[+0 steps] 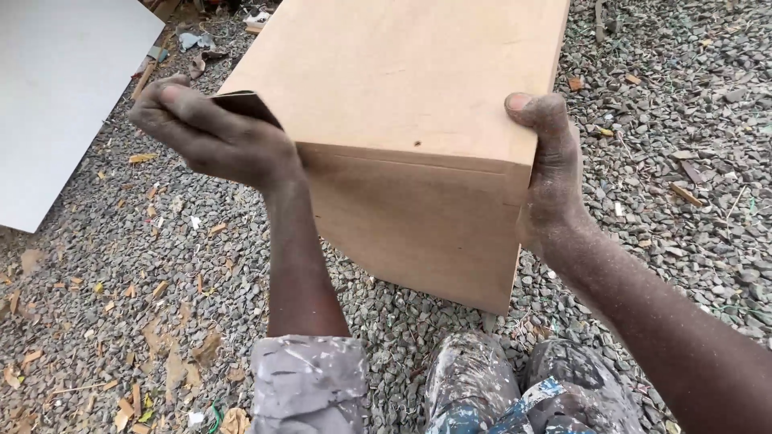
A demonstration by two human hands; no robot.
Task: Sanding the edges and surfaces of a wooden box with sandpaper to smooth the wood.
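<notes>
My left hand (213,137) was closed around a folded piece of dark sandpaper (245,105), my fingers (173,96) pinching it from above while its pointed end lay against the left edge of the wooden box (402,96). The box was a plain tan fibreboard piece, standing on the gravel ground (121,265) right in front of my knees, its broad top face running away from me and its shorter front face turned toward me. A small dark dot showed near the front edge of the top face.

My right hand (551,173) gripped the box at its near right corner: the thumb lay on the top face and the palm pressed against the right side. I could not see the other fingers of that hand, which were hidden behind the panel. Both hands and forearms were coated in pale dust.

A white board (56,96) lay flat on the gravel to my left, well apart from the box. Wood chips (173,362) were scattered over the stones near my left knee. My paint-spattered trousers (482,386) showed at the bottom edge.
</notes>
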